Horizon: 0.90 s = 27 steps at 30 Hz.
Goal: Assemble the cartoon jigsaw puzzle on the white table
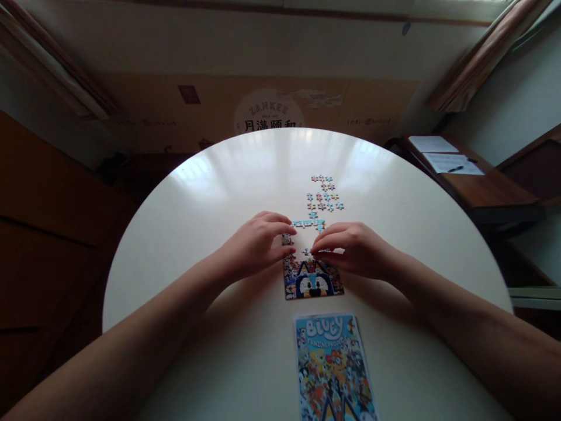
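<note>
A partly assembled jigsaw puzzle [313,286] lies on the white table, with a blue cartoon dog's face at its near end. Its middle is an open gap showing bare tabletop. My left hand [262,242] rests at the puzzle's left edge, fingers curved and apart, with nothing seen between them. From the right, my right hand [353,248] reaches over the gap, fingertips closed on the edge of a small puzzle piece [307,252]. Its fingers hide part of the puzzle's right side. Beyond the puzzle, several loose pieces [322,197] lie in rough rows.
A colourful reference picture [333,365] lettered "Bluey" lies nearest me, its lower end cut off by the frame. The round table [197,204] has its curved edge on both sides. At the right, papers [451,164] and a pen lie on a wooden surface.
</note>
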### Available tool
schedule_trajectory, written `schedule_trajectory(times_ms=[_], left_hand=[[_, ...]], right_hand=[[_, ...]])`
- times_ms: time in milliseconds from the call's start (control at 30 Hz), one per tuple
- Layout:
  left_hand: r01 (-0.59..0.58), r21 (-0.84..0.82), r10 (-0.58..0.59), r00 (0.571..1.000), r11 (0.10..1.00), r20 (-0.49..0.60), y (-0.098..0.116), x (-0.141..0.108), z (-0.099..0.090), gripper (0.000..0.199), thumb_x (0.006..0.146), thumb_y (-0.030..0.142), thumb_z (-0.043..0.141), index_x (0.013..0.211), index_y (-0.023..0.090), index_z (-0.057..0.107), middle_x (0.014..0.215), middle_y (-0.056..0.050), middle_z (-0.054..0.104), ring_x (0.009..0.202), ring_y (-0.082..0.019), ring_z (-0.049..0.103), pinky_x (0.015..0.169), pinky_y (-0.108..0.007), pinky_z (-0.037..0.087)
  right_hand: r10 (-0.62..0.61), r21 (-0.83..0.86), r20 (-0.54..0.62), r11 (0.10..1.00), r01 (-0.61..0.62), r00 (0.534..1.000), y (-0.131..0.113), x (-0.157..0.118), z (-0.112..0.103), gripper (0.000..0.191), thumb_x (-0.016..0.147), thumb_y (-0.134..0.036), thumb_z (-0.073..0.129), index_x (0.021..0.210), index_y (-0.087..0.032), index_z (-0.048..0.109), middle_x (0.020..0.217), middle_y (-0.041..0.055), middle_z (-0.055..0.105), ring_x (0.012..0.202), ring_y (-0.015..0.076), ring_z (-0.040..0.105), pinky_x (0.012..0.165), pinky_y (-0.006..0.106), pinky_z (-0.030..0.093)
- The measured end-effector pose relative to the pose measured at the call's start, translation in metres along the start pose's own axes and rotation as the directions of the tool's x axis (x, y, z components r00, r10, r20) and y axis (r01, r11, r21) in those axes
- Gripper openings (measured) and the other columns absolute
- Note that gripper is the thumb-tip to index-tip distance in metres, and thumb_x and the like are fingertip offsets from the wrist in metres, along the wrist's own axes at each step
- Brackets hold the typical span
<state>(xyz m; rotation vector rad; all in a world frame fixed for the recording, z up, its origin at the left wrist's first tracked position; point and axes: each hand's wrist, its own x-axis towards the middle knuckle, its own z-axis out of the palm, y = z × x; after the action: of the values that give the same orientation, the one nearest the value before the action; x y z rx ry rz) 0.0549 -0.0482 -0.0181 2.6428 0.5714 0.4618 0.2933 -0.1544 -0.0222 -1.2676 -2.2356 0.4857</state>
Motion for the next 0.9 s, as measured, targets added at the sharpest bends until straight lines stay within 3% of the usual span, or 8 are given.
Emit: schedule_trajectory(times_ms=[133,300,733,900], left_hand=[[-0.008,0.036,0.005,0.996,0.999,0.088,0.006,0.000,-0.001,0.026,0.082,0.030,0.076,0.106,0.021,0.073,0.122,-0.010,0.069,0.119,-0.029,0.060,0.104,-0.048,0.049],[0.021,0.052,-0.029,0.987,0.998,0.161,0.014,0.001,-0.007,0.026,0.085,0.030,0.074,0.108,0.018,0.072,0.126,-0.012,0.066,0.122,-0.030,0.057,0.105,-0.047,0.047],[0.037,0.053,-0.045,0.986,0.998,0.161,0.013,0.000,-0.007,0.027,0.084,0.029,0.073,0.109,0.019,0.072,0.128,-0.011,0.066,0.123,-0.030,0.057,0.105,-0.047,0.047],[0.019,0.049,-0.026,0.989,0.999,0.144,0.013,0.000,-0.006,0.025,0.084,0.027,0.074,0.107,0.018,0.073,0.125,-0.011,0.067,0.121,-0.029,0.059,0.105,-0.047,0.048]], right_hand=[[0.001,-0.053,0.065,0.999,0.002,0.998,0.000,0.000,0.002,0.014,0.091,-0.023,0.065,0.093,-0.027,0.078,0.097,0.0012,0.077,0.084,0.0167,0.068,0.075,0.030,0.052],[-0.063,-0.083,0.057,0.994,0.068,0.996,0.000,0.001,0.002,0.012,0.091,-0.021,0.066,0.092,-0.026,0.077,0.096,-0.0004,0.077,0.082,0.0162,0.065,0.073,0.029,0.050],[-0.089,-0.146,0.092,0.984,0.102,0.992,-0.004,0.002,0.001,0.016,0.095,-0.021,0.061,0.091,-0.026,0.076,0.100,0.0013,0.075,0.087,0.0180,0.060,0.076,0.032,0.047],[-0.059,-0.240,0.127,0.967,0.088,0.990,-0.012,0.004,-0.003,0.016,0.095,-0.022,0.061,0.089,-0.025,0.076,0.091,0.0025,0.072,0.082,0.0180,0.057,0.072,0.032,0.044]])
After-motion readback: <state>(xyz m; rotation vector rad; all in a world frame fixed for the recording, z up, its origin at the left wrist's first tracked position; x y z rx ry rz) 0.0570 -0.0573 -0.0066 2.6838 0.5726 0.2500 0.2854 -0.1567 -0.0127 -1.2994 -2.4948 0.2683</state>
